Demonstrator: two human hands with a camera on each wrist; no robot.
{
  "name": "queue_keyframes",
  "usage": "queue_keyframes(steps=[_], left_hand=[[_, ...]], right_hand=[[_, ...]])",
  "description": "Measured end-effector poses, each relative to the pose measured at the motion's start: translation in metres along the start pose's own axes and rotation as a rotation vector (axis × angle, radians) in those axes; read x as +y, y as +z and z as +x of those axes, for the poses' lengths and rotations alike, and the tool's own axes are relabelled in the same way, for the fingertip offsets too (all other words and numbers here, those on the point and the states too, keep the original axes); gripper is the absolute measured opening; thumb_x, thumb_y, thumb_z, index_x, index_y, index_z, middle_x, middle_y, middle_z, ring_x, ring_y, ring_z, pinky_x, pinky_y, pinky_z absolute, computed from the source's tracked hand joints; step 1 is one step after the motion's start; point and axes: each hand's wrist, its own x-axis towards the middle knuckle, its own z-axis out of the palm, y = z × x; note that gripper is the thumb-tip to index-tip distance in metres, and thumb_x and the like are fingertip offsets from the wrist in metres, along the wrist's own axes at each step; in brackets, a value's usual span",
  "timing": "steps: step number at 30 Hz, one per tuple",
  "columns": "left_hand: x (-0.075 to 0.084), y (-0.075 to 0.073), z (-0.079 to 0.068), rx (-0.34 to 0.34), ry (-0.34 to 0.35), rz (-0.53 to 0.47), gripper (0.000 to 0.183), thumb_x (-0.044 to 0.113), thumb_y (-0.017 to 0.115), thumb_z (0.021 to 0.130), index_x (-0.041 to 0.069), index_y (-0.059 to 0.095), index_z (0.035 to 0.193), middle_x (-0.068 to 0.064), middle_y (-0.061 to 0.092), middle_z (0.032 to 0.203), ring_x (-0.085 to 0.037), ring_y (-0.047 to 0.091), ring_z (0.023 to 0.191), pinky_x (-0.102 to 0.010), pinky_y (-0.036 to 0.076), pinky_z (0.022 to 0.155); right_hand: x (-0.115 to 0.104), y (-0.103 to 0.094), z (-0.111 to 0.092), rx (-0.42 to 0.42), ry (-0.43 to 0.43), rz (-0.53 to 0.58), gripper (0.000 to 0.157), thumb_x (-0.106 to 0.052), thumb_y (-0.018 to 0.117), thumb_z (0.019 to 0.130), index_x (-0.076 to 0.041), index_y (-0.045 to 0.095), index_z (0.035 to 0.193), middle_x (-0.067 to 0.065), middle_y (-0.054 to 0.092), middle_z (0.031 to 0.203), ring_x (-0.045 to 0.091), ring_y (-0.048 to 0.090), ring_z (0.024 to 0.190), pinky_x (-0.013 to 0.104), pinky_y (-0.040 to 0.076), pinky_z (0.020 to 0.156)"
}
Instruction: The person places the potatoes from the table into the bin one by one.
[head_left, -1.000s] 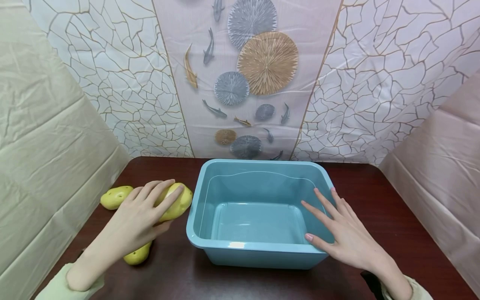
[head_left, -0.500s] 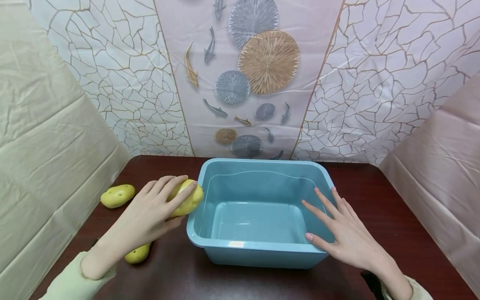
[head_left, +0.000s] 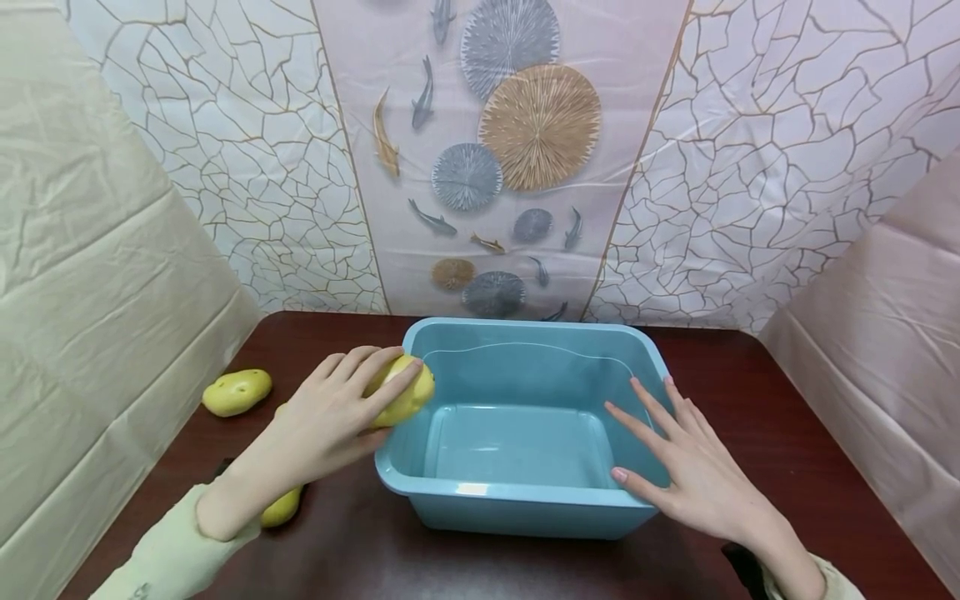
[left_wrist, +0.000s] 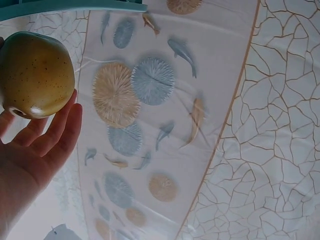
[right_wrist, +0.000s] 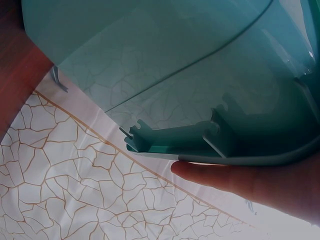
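Observation:
My left hand point(head_left: 333, 412) grips a yellow potato point(head_left: 411, 398) from above, fingers wrapped over its far side and thumb below. In the head view the potato overlaps the left rim of the blue plastic basin point(head_left: 517, 495). The left wrist view shows the potato point(left_wrist: 37, 75) large against the fingers, the basin's edge point(left_wrist: 75, 6) at the top. Over the basin's right rim lies my right hand point(head_left: 697, 467), fingers spread and straight, thumb at the front right corner. From below, the right wrist view shows one finger point(right_wrist: 220, 177) along the rim's underside.
A second potato point(head_left: 237, 392) lies at the left of the dark red table point(head_left: 337, 550). Another potato point(head_left: 282, 507) is partly hidden under my left forearm, and a yellow sliver point(head_left: 281, 409) shows behind that hand. Patterned cloth point(head_left: 270, 150) hangs behind the table.
My left hand has carried the potato rightward, from beside the basin to over its left rim. The right hand and the basin have stayed put.

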Motion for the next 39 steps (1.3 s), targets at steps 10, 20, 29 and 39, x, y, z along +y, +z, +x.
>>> queue_keyframes(steps=[10,20,29,39], left_hand=[[0.005,0.005,0.008,-0.026,0.005,0.006,0.069,0.024,0.071,0.062,0.013,0.047,0.126,-0.011,0.052,0.117,-0.026,0.049,0.104,-0.038,0.042,0.078],[0.01,0.009,0.015,-0.079,0.042,-0.013,0.071,0.027,0.072,0.063,0.015,0.044,0.128,-0.008,0.05,0.121,-0.025,0.049,0.105,-0.037,0.042,0.079],[0.008,0.013,0.018,-0.124,0.092,-0.012,0.071,0.027,0.072,0.063,0.014,0.044,0.127,-0.009,0.049,0.12,-0.026,0.049,0.104,-0.037,0.042,0.079],[0.006,0.017,0.027,-0.144,0.171,-0.003,0.072,0.033,0.074,0.064,0.013,0.044,0.127,-0.009,0.051,0.117,-0.025,0.049,0.102,-0.035,0.041,0.075]], right_hand=[[0.001,0.0,-0.001,0.005,-0.008,-0.006,0.065,-0.052,0.055,0.08,-0.031,0.033,0.137,0.007,0.013,0.15,0.036,-0.004,0.138,0.061,0.005,0.104],[0.0,0.0,-0.001,0.0,-0.002,-0.006,0.065,-0.052,0.054,0.08,-0.03,0.033,0.137,0.008,0.014,0.15,0.036,-0.004,0.138,0.061,0.004,0.104],[0.0,0.0,0.0,0.005,-0.01,-0.013,0.065,-0.052,0.055,0.08,-0.03,0.033,0.137,0.008,0.014,0.15,0.036,-0.003,0.138,0.06,0.004,0.105],[0.0,0.0,0.001,0.008,-0.014,-0.012,0.065,-0.051,0.055,0.08,-0.029,0.033,0.137,0.009,0.015,0.15,0.036,-0.003,0.138,0.06,0.003,0.105]])
